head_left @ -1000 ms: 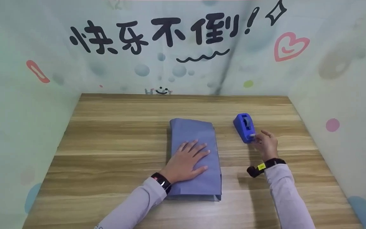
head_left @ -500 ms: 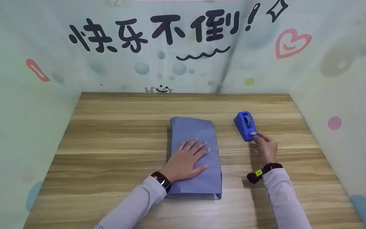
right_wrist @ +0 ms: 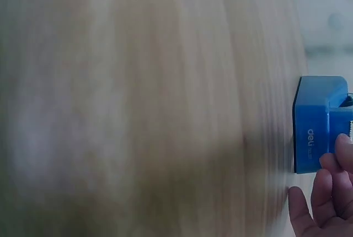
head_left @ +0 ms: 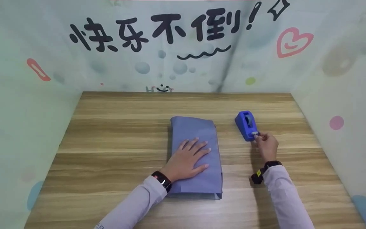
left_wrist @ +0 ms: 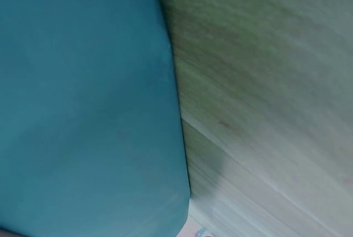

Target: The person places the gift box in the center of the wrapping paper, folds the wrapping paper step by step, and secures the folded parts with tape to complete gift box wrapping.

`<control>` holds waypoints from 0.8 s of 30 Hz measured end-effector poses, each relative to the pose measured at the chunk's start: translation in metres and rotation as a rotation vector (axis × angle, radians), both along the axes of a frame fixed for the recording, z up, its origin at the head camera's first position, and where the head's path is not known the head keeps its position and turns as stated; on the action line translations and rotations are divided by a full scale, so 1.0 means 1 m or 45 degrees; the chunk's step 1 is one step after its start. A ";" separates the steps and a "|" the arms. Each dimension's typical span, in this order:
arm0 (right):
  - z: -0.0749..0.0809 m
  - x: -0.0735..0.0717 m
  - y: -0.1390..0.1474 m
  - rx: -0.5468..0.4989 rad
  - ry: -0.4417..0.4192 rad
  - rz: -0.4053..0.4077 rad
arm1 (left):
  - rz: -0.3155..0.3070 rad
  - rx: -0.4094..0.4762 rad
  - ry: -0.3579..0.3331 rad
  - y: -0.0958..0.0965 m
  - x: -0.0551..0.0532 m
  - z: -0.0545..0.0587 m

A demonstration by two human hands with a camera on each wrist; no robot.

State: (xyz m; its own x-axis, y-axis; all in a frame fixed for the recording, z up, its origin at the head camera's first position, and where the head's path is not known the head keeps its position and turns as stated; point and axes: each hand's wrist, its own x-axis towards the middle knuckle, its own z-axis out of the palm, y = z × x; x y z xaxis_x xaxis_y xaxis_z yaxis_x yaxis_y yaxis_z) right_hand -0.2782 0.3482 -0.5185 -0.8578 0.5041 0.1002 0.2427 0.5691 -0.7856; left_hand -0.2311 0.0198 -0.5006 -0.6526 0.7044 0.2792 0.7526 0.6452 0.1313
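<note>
A flat, oblong package in blue-grey wrapping paper (head_left: 195, 127) lies on the table, its near end showing loose paper edges. My left hand (head_left: 186, 162) rests on top of it with spread, straight fingers. In the left wrist view the same package (left_wrist: 88, 110) fills the left side, and that hand is mostly out of sight. To the right stands a blue tape dispenser (head_left: 244, 124) with a roll in it. My right hand (head_left: 267, 148) is at its near, cutter end, thumb and finger pinching the tape end. The right wrist view shows the dispenser (right_wrist: 314, 121) beside the fingertips.
The wood-grain table (head_left: 116, 133) is bounded by printed fabric walls (head_left: 113, 70) at the back and both sides. Black bands circle both wrists, and a small black camera (head_left: 257, 178) sticks out from the right one.
At the dispenser's cutter, my right hand has shifted slightly and its fingers have drawn closer together at the tape end. My left hand stays on the package.
</note>
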 end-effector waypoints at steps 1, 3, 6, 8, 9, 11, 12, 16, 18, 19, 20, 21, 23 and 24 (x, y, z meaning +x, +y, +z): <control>0.000 0.000 0.001 0.049 0.010 0.014 | 0.000 0.002 0.004 0.000 0.000 0.000; 0.000 0.000 0.002 0.137 0.030 0.044 | -0.003 0.009 0.007 0.000 -0.001 0.000; 0.001 -0.001 0.003 0.217 0.055 0.095 | -0.005 0.011 0.009 -0.001 -0.001 -0.002; 0.002 -0.001 0.005 0.262 0.058 0.135 | -0.004 0.009 0.007 -0.001 -0.001 -0.003; 0.002 -0.001 0.005 0.282 0.054 0.156 | -0.003 0.008 0.004 -0.001 -0.001 -0.003; 0.003 -0.001 0.007 0.335 0.050 0.201 | -0.001 0.011 0.000 -0.001 -0.002 -0.003; 0.003 -0.001 0.009 0.358 0.046 0.220 | 0.000 0.010 -0.004 -0.001 -0.002 -0.003; 0.003 0.001 0.015 0.414 0.043 0.274 | 0.003 0.003 -0.020 -0.001 -0.002 -0.002; 0.004 0.003 0.018 0.396 0.029 0.274 | 0.005 0.000 -0.014 0.000 -0.002 -0.001; 0.005 0.004 0.019 0.380 0.018 0.269 | 0.005 0.000 -0.012 0.000 -0.002 -0.001; 0.007 0.006 0.019 0.356 0.000 0.263 | 0.003 0.001 -0.012 0.000 -0.002 -0.001; 0.009 0.007 0.019 0.321 -0.025 0.262 | 0.002 0.002 -0.012 -0.001 -0.002 -0.001; 0.015 0.011 0.018 0.237 -0.078 0.274 | 0.000 0.004 -0.004 -0.001 -0.002 -0.001; 0.019 0.013 0.017 0.185 -0.098 0.299 | -0.001 0.004 -0.003 -0.001 -0.002 -0.001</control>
State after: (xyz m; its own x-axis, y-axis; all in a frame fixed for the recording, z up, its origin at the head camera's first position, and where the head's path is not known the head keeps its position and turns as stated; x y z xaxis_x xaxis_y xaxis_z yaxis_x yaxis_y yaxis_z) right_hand -0.2653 0.3653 -0.5000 -0.9572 0.2760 0.0873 0.1466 0.7221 -0.6761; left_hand -0.2328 0.0189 -0.5012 -0.6527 0.7041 0.2797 0.7528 0.6443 0.1349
